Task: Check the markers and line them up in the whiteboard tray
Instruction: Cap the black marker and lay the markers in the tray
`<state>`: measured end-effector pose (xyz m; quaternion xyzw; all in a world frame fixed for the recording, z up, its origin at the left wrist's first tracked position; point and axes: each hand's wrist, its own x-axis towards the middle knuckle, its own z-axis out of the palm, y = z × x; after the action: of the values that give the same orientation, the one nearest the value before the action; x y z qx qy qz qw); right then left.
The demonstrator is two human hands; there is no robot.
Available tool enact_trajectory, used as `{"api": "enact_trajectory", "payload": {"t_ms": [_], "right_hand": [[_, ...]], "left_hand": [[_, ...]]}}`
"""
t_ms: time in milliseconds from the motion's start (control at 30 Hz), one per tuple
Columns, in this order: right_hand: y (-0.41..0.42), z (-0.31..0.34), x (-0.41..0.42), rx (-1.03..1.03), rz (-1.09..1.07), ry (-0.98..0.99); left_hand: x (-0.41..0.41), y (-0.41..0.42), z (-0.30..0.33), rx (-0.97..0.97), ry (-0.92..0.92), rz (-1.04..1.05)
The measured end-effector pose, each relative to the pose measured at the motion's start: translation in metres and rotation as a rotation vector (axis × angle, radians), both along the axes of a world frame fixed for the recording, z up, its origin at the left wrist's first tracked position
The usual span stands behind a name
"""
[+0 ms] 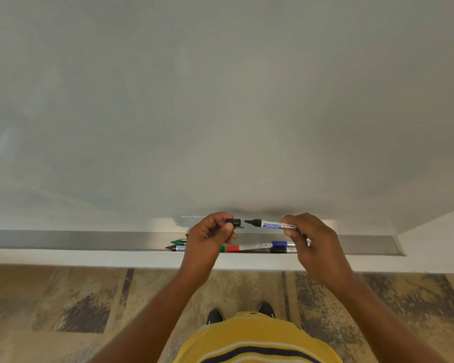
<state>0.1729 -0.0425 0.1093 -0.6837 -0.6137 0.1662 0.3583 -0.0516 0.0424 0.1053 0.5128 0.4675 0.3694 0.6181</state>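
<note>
**Cap off, black marker ready for its test**

Nearest to me is my own yellow striped shirt (257, 339), with two dark shoes (215, 316) showing past its hem on the patterned floor (63, 305). From there both forearms reach up to the whiteboard tray (89, 241).

My right hand (309, 237) is closed around the barrel of a black marker (269, 224), fingers wrapped behind the printed label, the bare tip pointing toward my left hand. My left hand (210, 237) pinches the black cap (233, 221) between thumb and fingertips; cap and tip are close but apart, a small gap between them.

Below and behind both hands, the rest wait in the tray: a green marker (178, 242) and another black-tipped one (175, 248) just beyond my left hand, a red and green marker (243, 248) running between my hands, and a blue-capped marker (282, 243) with a dark-capped one (281, 249) beneath my right fingers. They lie loosely, not yet in a tidy row.

I judge the marker light and rigid, its glossy barrel a little slippery, so a mid-barrel grip near the label suits it. The cap is small and easy to drop; a firm pinch at its sides is safest. The whiteboard (220, 100) stands directly past my knuckles.
</note>
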Motion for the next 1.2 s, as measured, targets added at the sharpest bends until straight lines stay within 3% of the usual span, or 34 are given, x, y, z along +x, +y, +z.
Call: {"api": "enact_trajectory", "payload": {"t_ms": [367, 800, 867, 1000, 1200], "right_hand": [[0.013, 0.006, -0.01, 0.034, 0.065, -0.056], [0.027, -0.004, -0.018, 0.098, -0.005, -0.037], [0.033, -0.005, -0.013, 0.085, 0.043, -0.055], [0.045, -0.014, -0.008, 0.033, 0.134, -0.05], [0.032, -0.056, 0.014, -0.175, 0.069, -0.003]], "left_hand": [[0.005, 0.001, 0.002, 0.04, 0.063, -0.031], [0.008, 0.016, 0.003, 0.022, 0.108, -0.023], [0.007, 0.018, 0.0, 0.057, 0.183, -0.067], [0.01, 0.033, -0.012, 0.354, 0.629, -0.344], [0.029, 0.037, -0.043, 0.473, 0.82, -0.409]]}}
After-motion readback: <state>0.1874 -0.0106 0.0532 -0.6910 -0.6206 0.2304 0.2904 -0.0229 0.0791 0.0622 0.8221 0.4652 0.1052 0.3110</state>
